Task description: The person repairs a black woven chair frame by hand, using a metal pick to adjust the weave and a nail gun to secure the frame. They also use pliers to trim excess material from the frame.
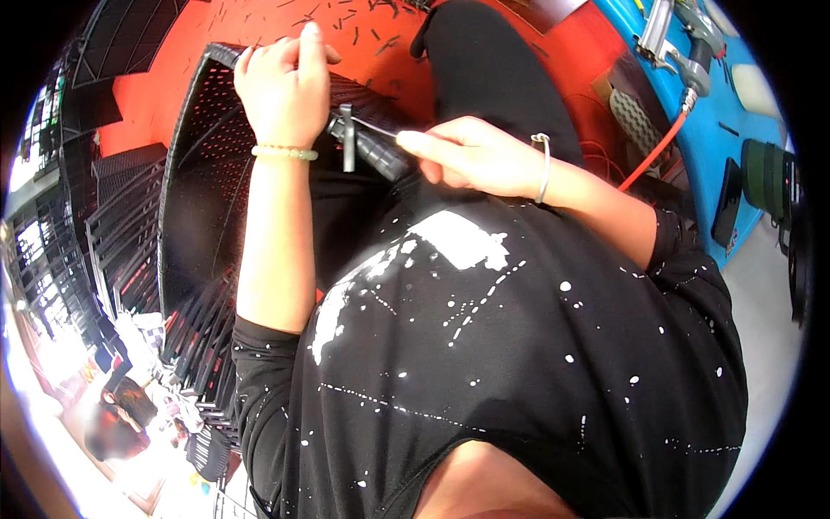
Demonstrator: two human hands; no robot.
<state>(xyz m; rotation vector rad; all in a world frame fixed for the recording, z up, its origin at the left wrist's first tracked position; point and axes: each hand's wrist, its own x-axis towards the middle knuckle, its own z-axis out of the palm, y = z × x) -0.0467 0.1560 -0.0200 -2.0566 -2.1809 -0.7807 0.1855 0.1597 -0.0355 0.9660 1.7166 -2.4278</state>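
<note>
A black woven wicker frame (203, 164) with a curved rim stands in front of me on the left. My left hand (285, 91) rests over its upper rim with the fingers bent round it and one finger stretched out; what lies under the palm is hidden. In my right hand (471, 156) is a thin metal-shafted tool (376, 129), its handle covered by my fingers. The shaft points left at a short flat black strip (348, 143). That strip stands out beside a wrapped black tube end (380, 154), close to my lap.
Black strip scraps (372, 35) litter the red floor covering (242, 26). A blue table (670, 86) on the right carries an air tool (692, 52) with a red hose (648, 160), and a dark green roll (765, 177). Stacked black furniture (121, 242) and another person (121, 419) are at left.
</note>
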